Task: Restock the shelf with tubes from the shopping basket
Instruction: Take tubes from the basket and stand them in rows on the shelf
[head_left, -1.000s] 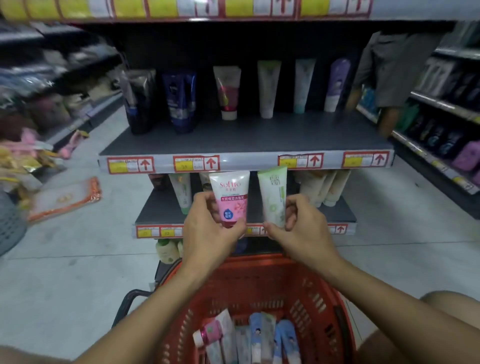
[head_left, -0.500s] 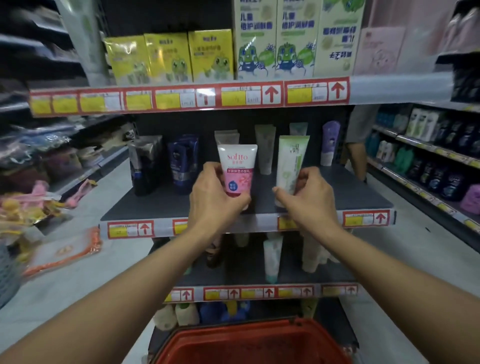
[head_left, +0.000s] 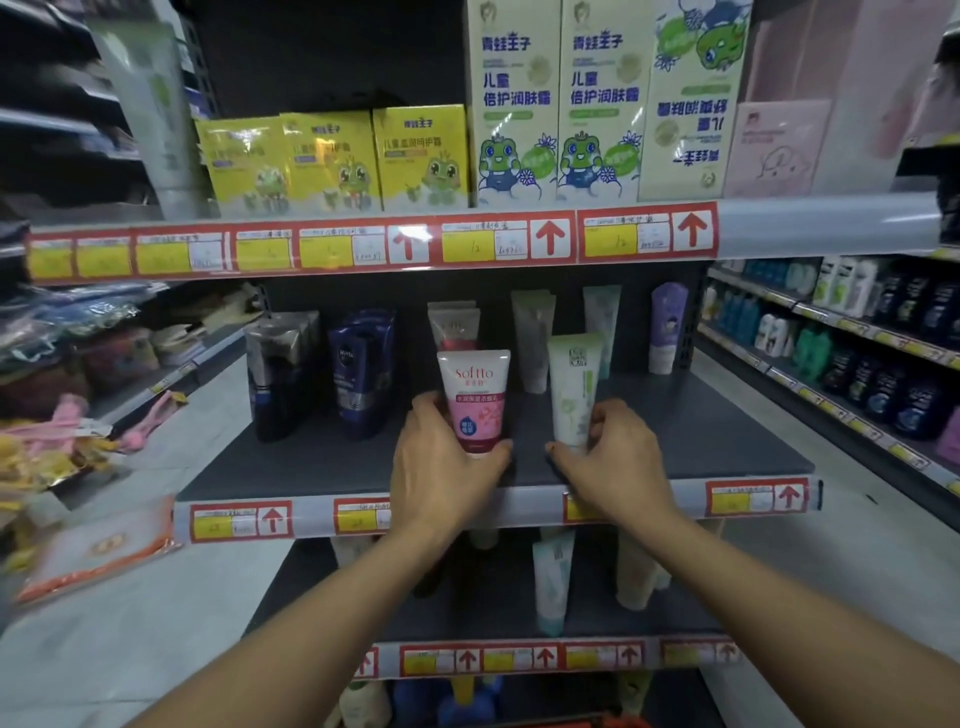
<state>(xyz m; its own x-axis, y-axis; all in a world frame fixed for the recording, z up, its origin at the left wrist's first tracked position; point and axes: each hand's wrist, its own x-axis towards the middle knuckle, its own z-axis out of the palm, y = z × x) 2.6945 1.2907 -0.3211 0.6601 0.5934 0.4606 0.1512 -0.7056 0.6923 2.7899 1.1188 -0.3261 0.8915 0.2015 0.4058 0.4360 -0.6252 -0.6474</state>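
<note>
Left hand (head_left: 441, 467) grips pink tube (head_left: 474, 397); right hand (head_left: 618, 462) green tube (head_left: 571, 387).

A: What kind of room is this?

B: A shop aisle. The floor (head_left: 156, 639) is of pale grey tiles. The light is dim, and the gondola's back panel (head_left: 332, 62) is dark.

A: And at the sides?

B: On the right stands a long shelving unit (head_left: 852, 343) with dark and white bottles. On the left, blurred shelves (head_left: 78, 332) hold soft coloured goods. An orange packet (head_left: 98, 545) lies low on the left.
</note>
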